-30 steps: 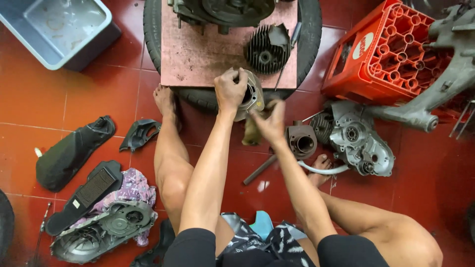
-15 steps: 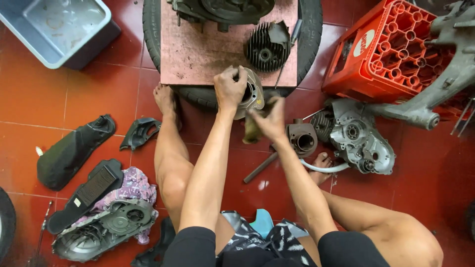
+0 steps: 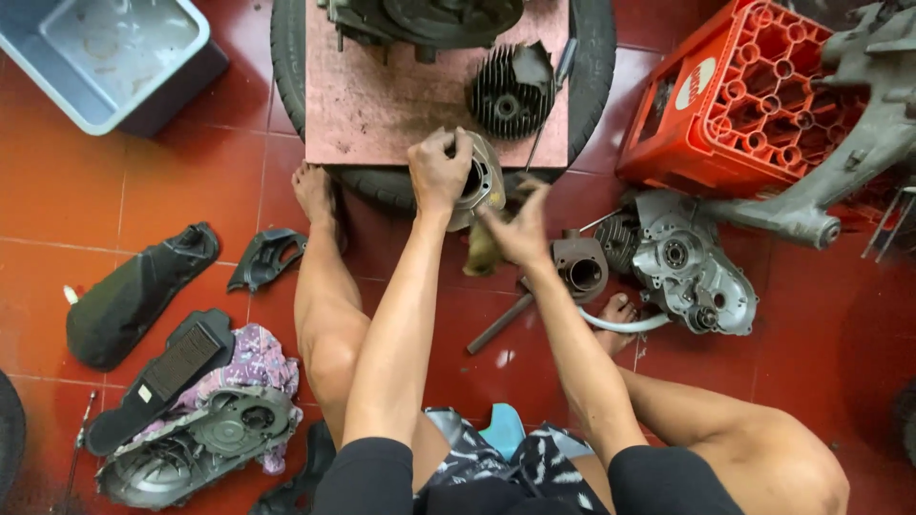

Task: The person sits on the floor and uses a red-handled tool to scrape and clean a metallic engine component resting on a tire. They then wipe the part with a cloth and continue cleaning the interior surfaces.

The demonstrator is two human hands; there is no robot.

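My left hand [image 3: 438, 172] grips a round grey metal engine cylinder part [image 3: 479, 181], held at the near edge of a pink board [image 3: 382, 105] that lies on a black tyre [image 3: 286, 57]. My right hand [image 3: 520, 229] presses a dirty yellowish rag [image 3: 482, 250] against the lower side of that part; the hand is blurred. A black finned cylinder head [image 3: 506, 95] stands on the board just beyond my hands.
A red plastic crate [image 3: 763, 95] lies at the right, with a grey engine casing [image 3: 692, 267] and a small cylinder [image 3: 579, 267] below it. A grey tub [image 3: 105, 57] is at the top left. Black covers [image 3: 134, 296] and an engine cover on cloth [image 3: 191, 439] lie at the left.
My right hand with the rag has shifted slightly along the underside of the metal part. My left hand keeps its grip in the same place.
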